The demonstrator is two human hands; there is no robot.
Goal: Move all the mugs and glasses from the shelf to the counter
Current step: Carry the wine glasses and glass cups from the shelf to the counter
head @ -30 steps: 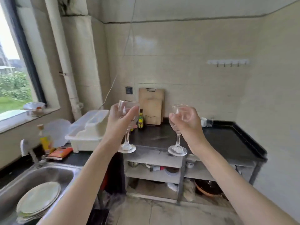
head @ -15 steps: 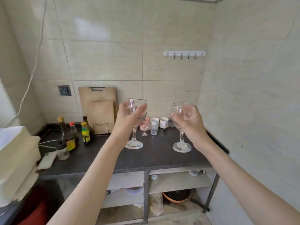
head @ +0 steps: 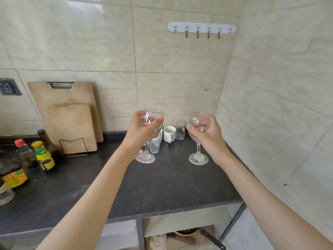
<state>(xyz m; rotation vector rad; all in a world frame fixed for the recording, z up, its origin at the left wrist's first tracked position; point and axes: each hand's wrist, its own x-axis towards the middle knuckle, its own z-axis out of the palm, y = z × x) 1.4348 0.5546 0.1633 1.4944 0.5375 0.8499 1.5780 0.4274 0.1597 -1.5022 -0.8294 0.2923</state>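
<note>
Wine glasses, one gripped by the bowl in the left hand [head: 142, 131] and one in the right hand [head: 207, 134], hang over the dark counter [head: 171, 186]; best lowered level, feet flat, clear of the white mug [head: 169, 133].

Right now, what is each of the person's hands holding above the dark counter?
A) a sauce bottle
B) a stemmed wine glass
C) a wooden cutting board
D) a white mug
B: the left hand and the right hand each hold a clear wine glass by the bowl, while the white mug stands untouched at the back of the counter.
</note>
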